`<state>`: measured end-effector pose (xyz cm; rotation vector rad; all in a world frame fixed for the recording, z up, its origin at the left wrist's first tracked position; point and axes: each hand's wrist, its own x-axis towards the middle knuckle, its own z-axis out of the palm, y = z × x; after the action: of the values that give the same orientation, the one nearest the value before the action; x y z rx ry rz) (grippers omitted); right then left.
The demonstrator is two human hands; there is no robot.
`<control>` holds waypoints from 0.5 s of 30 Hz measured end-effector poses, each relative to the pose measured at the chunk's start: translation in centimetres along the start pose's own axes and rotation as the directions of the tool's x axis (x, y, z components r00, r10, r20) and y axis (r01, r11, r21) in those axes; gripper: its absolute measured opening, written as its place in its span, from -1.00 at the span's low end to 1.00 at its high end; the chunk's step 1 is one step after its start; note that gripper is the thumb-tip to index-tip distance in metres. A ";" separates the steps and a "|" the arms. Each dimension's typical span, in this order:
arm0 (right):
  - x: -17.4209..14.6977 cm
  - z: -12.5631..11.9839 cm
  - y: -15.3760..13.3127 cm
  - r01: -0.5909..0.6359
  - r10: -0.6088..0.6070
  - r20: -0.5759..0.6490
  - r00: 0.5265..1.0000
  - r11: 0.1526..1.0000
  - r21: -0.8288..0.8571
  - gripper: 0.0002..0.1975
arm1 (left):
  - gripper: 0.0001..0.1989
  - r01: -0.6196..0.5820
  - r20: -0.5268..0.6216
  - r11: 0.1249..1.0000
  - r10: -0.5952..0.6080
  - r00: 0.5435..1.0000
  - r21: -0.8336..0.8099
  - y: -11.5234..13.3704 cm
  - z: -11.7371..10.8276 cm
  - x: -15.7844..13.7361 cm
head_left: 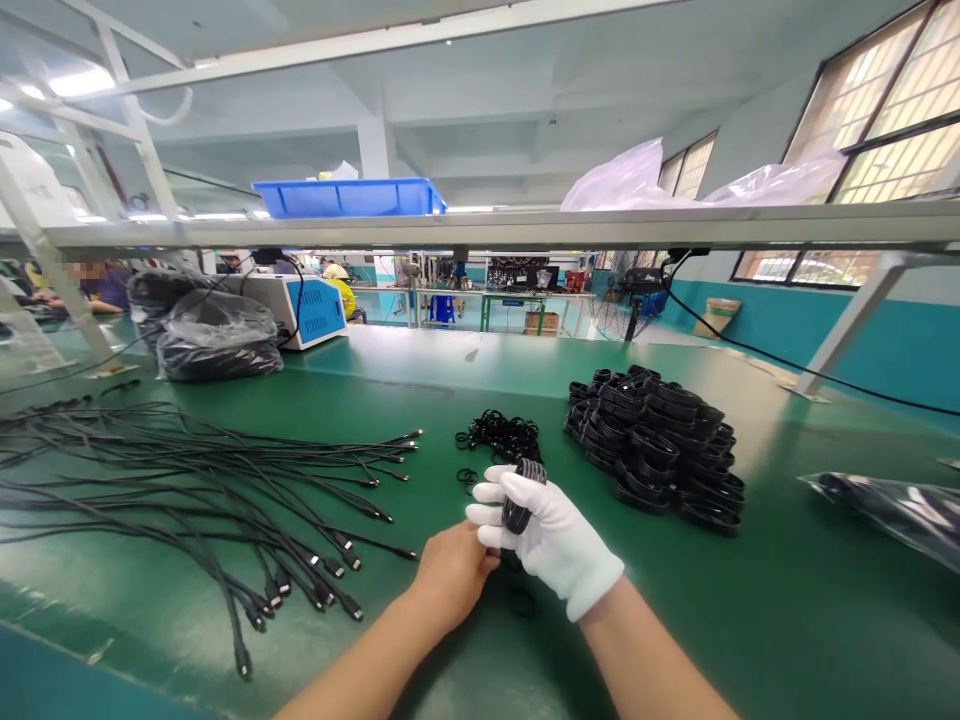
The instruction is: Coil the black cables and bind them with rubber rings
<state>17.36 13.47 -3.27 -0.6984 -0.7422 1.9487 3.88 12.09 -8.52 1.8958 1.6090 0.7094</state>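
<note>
My right hand [551,535], in a white glove, is closed around a coiled black cable [516,517] above the green table. Just left of it and partly behind its fingertips is my bare left hand [452,578]. The left fingers are curled and pressed together; whatever they may hold is hidden. Beyond both hands lies a small heap of black rings [506,437], with a few loose ones nearer. Many straight black cables [202,445] are spread out on the left, their plugs pointing toward my hands. On the right stands a pile of coiled black cables [652,440].
A clear plastic bag [221,330] of dark items sits back left beside a white-and-blue machine [307,308]. Another plastic bag [892,510] lies far right. Overhead, a shelf [495,230] carries a blue tray [352,198]. Other people sit in the background.
</note>
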 end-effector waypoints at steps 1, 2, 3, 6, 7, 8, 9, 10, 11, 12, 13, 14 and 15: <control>0.1 0.1 0.1 0.001 -0.001 -0.007 1.000 1.000 -0.028 -0.55 | -0.89 0.010 -0.014 1.000 -0.010 1.000 -0.022 -0.2 -0.2 0.0; 0.1 0.1 0.1 0.011 -0.013 -0.023 1.000 0.997 -0.077 -0.55 | -0.92 0.022 -0.031 0.998 -0.023 0.999 -0.052 -0.4 -0.6 -0.1; 0.2 0.2 0.2 0.026 -0.033 -0.047 0.998 0.990 -0.138 -0.55 | -0.96 0.036 -0.049 0.995 -0.040 0.998 -0.092 -0.5 -1.2 -0.4; 0.2 0.9 0.6 0.068 -0.110 -0.119 0.987 0.947 -0.315 -0.60 | -0.86 0.080 -0.059 0.961 -0.099 0.993 -0.266 -0.6 -3.3 -1.5; 0.2 1.3 0.9 0.075 -0.129 -0.136 0.982 0.935 -0.347 -0.61 | -0.82 0.090 -0.050 0.942 -0.112 0.993 -0.323 -0.5 -3.8 -2.0; 0.2 1.6 1.3 0.076 -0.140 -0.145 0.979 0.924 -0.376 -0.62 | -0.79 0.098 -0.035 0.914 -0.121 0.992 -0.393 -0.4 -4.1 -2.5; 0.1 1.9 1.7 0.076 -0.149 -0.146 0.978 0.905 -0.418 -0.63 | -0.77 0.107 -0.016 0.869 -0.131 0.991 -0.482 -0.3 -4.2 -2.9; 0.1 2.1 2.2 0.082 -0.163 -0.132 0.978 0.877 -0.473 -0.66 | -0.76 0.117 0.005 0.803 -0.141 0.990 -0.584 -0.1 -4.2 -3.3; 0.0 2.3 2.7 0.102 -0.186 -0.106 0.977 0.838 -0.536 -0.69 | -0.76 0.128 0.028 0.718 -0.150 0.988 -0.684 0.1 -4.1 -3.7; 0.0 2.3 3.2 0.135 -0.221 -0.071 0.973 0.788 -0.601 -0.73 | -0.76 0.140 0.052 0.622 -0.157 0.986 -0.770 0.2 -4.0 -4.0; -0.1 2.4 3.7 0.176 -0.265 -0.035 0.964 0.729 -0.661 -0.78 | -0.75 0.154 0.077 0.533 -0.164 0.983 -0.832 0.3 -3.8 -4.3; -0.1 2.3 4.1 0.214 -0.308 -0.003 0.951 0.668 -0.713 -0.82 | -0.76 0.168 0.097 0.470 -0.172 0.980 -0.867 0.4 -3.7 -4.6; -0.1 2.3 4.4 0.237 -0.346 0.014 0.938 0.611 -0.756 -0.85 | -0.76 0.178 0.106 0.446 -0.182 0.978 -0.877 0.6 -3.6 -5.0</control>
<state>13.36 11.13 -4.96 -1.1013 -1.5128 1.2189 1.00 7.34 -5.75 0.9053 1.0289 1.1593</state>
